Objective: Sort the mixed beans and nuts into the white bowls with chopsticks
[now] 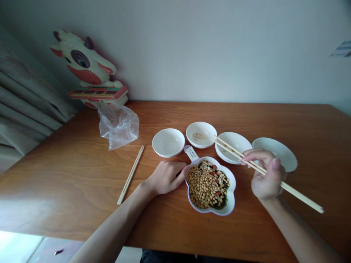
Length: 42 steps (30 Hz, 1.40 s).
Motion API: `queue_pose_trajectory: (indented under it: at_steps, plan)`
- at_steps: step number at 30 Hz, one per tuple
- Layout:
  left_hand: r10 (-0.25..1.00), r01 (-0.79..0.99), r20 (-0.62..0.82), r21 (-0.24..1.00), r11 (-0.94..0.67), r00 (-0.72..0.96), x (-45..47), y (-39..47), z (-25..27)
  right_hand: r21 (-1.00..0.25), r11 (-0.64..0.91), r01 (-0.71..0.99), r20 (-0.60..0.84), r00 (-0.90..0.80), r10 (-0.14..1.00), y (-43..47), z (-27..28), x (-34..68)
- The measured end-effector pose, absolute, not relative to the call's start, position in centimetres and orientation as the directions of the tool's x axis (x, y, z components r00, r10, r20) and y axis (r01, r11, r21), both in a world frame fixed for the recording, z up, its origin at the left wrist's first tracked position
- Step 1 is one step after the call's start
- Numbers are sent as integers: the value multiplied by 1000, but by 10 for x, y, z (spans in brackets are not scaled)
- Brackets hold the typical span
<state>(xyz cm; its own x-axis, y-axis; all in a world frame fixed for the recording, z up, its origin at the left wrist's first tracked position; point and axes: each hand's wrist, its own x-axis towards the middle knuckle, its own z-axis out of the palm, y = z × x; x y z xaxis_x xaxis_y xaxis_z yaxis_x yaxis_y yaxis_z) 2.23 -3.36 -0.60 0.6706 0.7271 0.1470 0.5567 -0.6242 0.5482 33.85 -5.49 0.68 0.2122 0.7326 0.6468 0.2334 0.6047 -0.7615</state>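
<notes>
Gripping chopsticks [263,171] in the right hand [265,175] above a small bowl [236,143], steadying the mixed-bean dish [231,204] with the loosely curled left hand [166,178], sorting barely beginning: only a few pieces lying in one bowl [201,128], most remaining.

The left hand [166,177] covers part of the near rim of the bean dish [230,208]. The print on that dish's handle label [191,152] is too small to read. The right hand [265,175] hides the middle of the chopsticks [301,198] and a rim edge of the third bowl [236,142]. The bottom edge cuts off both forearms and the counter [68,175].
</notes>
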Motion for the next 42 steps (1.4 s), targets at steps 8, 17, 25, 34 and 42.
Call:
queue_pose_trajectory:
  at_steps: [8,17,25,34,42]
  plan:
    - [584,452,273,418,-788,765,21,-37,-8,-855,515,60,517,181,837,-67,15,335]
    - [447,382,498,233,-894,743,22,-44,4,-850,526,23,520,196,831,-64,15,336]
    - [439,402,347,178,-898,829,26,-39,4,-801,598,4,587,201,785,-61,12,337]
    - [444,436,396,116,-892,804,22,-52,23,-786,617,40,613,171,771,-59,2,341]
    - [690,672,369,199,-713,623,23,-69,27,-770,636,49,635,154,757,-58,-1,345]
